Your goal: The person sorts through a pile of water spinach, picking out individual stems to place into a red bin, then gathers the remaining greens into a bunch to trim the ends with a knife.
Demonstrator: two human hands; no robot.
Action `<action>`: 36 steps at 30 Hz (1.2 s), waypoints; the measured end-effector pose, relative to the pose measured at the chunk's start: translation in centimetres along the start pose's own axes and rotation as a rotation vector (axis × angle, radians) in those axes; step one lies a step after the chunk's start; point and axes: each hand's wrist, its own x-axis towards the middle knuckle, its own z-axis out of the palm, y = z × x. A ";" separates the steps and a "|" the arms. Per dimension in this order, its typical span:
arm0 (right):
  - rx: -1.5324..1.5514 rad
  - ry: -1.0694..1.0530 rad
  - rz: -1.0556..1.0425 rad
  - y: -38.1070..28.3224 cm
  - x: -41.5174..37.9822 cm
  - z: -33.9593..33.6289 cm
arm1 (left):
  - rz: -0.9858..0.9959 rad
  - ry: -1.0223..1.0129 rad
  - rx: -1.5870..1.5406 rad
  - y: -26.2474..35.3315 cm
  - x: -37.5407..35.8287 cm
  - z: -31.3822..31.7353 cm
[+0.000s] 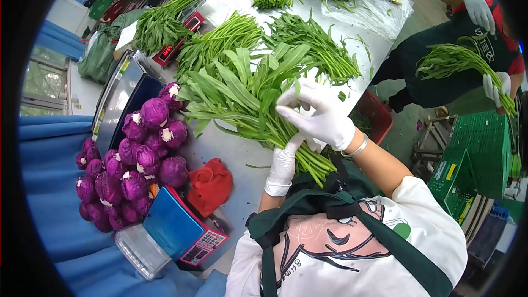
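A leafy bunch of water spinach (250, 96) lies tilted before my chest, its leaves to the upper left and its cut stems toward my apron. My gloved left hand (286, 165) is wrapped around the stems near their lower end. Above the stems is my gloved right hand (316, 111), its thumb and fingers curved with a gap between them. It is close to the leaves, and I see nothing held in it. More water spinach (316, 47) lies on the table just beyond, with another pile (223, 36) to its left.
Purple cabbages (135, 159) are heaped at left, beside a blue scale (173, 225) and a red cloth (210, 187). A red-display scale (170, 47) stands farther back. At right, a co-worker (440, 60) holds greens near green crates (478, 148). A red bin (377, 115) sits below the table edge.
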 end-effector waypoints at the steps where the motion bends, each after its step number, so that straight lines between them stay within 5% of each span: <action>1: 0.003 -0.006 -0.087 0.3 -0.2 -0.2 | 0.004 -0.005 0.000 0.3 0.0 0.1; 3: 0.026 -0.032 -0.169 0.4 -0.7 -0.6 | 0.021 0.030 0.007 0.5 0.2 0.2; 6: -0.050 -0.017 0.179 -0.1 -1.2 -0.7 | 0.019 0.078 0.001 0.1 0.3 0.3; 15: 0.002 0.013 0.141 -0.7 -0.7 -0.7 | -0.032 -0.016 -0.071 -0.5 0.2 -0.2; 19: 0.274 0.067 0.106 0.5 -2.2 -0.8 | 0.027 -0.031 -0.078 -0.5 -0.1 -0.2; 26: 0.849 0.065 0.545 0.6 -3.6 -1.6 | 0.064 -0.152 -0.140 -1.4 0.2 -0.3; 33: 0.871 0.034 0.294 0.8 -3.4 -1.2 | 0.076 -0.108 -0.133 -1.3 -0.1 0.2; 36: 1.191 -0.010 0.255 1.9 -2.8 -2.5 | 0.097 -0.117 -0.089 -1.3 0.0 0.3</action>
